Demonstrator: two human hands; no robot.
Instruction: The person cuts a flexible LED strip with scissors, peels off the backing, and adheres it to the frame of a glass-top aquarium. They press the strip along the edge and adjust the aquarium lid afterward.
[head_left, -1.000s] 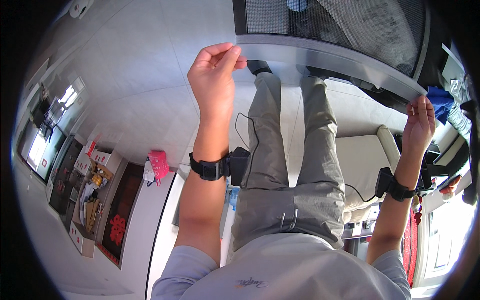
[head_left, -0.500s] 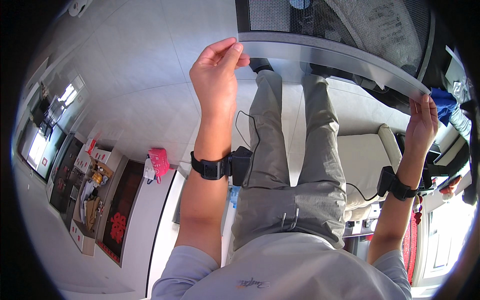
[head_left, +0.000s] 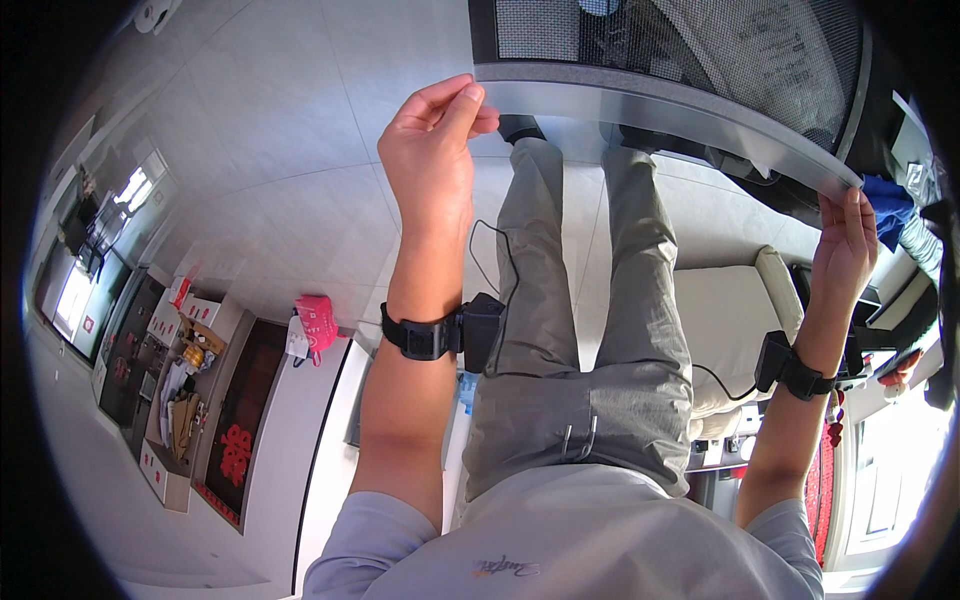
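A long translucent plastic strip [head_left: 660, 118] stretches along the grey edge [head_left: 640, 80] of a black mesh panel [head_left: 545, 30] at the top. My left hand [head_left: 435, 135] is closed in a pinch at the strip's left end, thumb against the index finger, beside the panel's left corner. At the opposite end my right hand [head_left: 845, 235] pinches the strip between thumb and fingers, close to the panel's right corner. Through the mesh shows a pale printed bag [head_left: 740, 50]. Each of my wrists wears a black strap with a small box.
Below the strip are my feet on the tiled floor [head_left: 270, 120]. A cream padded seat [head_left: 735, 320] stands to the right of my legs. Blue cloth [head_left: 885, 205] lies beside my right hand. A pink bag [head_left: 316, 322] and open shelves [head_left: 185, 390] are at left.
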